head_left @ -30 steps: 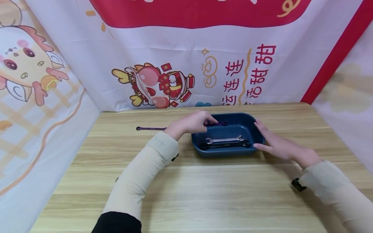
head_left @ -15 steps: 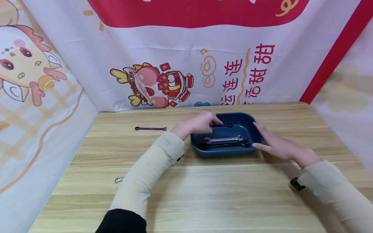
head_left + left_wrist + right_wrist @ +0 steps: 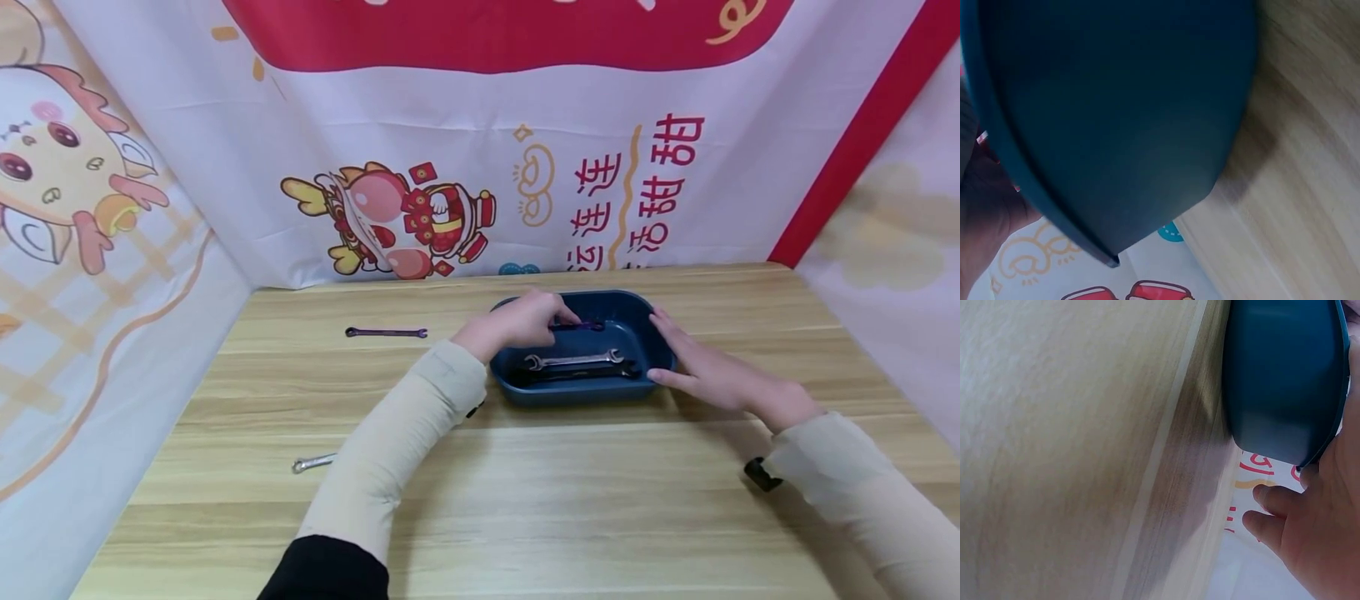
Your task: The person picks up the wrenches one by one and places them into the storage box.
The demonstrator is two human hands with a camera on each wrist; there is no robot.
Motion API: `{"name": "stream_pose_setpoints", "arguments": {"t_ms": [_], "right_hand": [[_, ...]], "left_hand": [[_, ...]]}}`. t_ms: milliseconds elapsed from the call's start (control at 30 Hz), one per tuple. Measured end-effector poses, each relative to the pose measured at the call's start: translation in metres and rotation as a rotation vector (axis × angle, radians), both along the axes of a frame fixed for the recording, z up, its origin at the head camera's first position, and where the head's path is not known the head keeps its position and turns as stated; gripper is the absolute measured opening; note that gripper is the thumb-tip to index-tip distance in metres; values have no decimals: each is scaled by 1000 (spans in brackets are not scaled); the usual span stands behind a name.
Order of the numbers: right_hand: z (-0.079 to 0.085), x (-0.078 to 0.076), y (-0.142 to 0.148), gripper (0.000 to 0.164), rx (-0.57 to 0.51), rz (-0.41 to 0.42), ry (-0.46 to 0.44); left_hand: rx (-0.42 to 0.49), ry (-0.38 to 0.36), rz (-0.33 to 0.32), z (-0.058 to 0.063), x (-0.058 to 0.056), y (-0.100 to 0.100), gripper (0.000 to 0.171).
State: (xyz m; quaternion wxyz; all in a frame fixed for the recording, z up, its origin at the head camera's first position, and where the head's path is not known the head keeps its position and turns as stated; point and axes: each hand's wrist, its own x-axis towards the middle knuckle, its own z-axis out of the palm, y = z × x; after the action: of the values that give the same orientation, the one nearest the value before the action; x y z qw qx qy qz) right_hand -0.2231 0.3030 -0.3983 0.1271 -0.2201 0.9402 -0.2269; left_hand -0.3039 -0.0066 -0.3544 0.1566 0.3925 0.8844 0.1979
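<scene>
Inside the blue bin (image 3: 585, 397), toward its back, my left hand (image 3: 527, 320) pinches a purple wrench (image 3: 591, 326) lying lengthwise; the hand covers its left part. A silver double open-end wrench (image 3: 574, 360) and a black wrench (image 3: 577, 374) lie side by side along the bin's front. At the bin's right end rests my right hand (image 3: 708, 373), fingers along the back corner and thumb at the front corner. The right wrist view shows this hand (image 3: 1316, 531) with its fingers extending past the bin wall. In the left wrist view the bin's outer wall (image 3: 1116, 125) hides most of the left hand.
Left of the bin, a second purple wrench (image 3: 386, 332) lies on the wooden table (image 3: 585, 500). Nearer the front, a silver wrench (image 3: 312, 462) is partly covered by the left sleeve. A printed cloth (image 3: 450, 117) hangs behind the table.
My left hand has shifted right and slightly toward the front of the bin with the purple wrench. The left sleeve uncovers more of the two wrenches on the table. The right hand stays put.
</scene>
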Motion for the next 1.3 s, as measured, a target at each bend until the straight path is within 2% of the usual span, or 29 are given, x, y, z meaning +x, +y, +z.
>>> {"name": "stream_pose_setpoints", "arguments": {"t_ms": [300,733,1100,1300], "right_hand": [[0,1,0,90,-10,0,-2],[-2,3,-1,91,-18,3,2],[-1,3,-1,91,-9,-6,-3],[-2,1,1,91,-33,4,8]], "left_hand": [[-4,-25,-6,-9,-5,6,46],[-3,-69,24,-23,-10,10,45],[-59,-66,37,-33,-14,13,46],[-75,-84,47,-35,-15,13,45]]}}
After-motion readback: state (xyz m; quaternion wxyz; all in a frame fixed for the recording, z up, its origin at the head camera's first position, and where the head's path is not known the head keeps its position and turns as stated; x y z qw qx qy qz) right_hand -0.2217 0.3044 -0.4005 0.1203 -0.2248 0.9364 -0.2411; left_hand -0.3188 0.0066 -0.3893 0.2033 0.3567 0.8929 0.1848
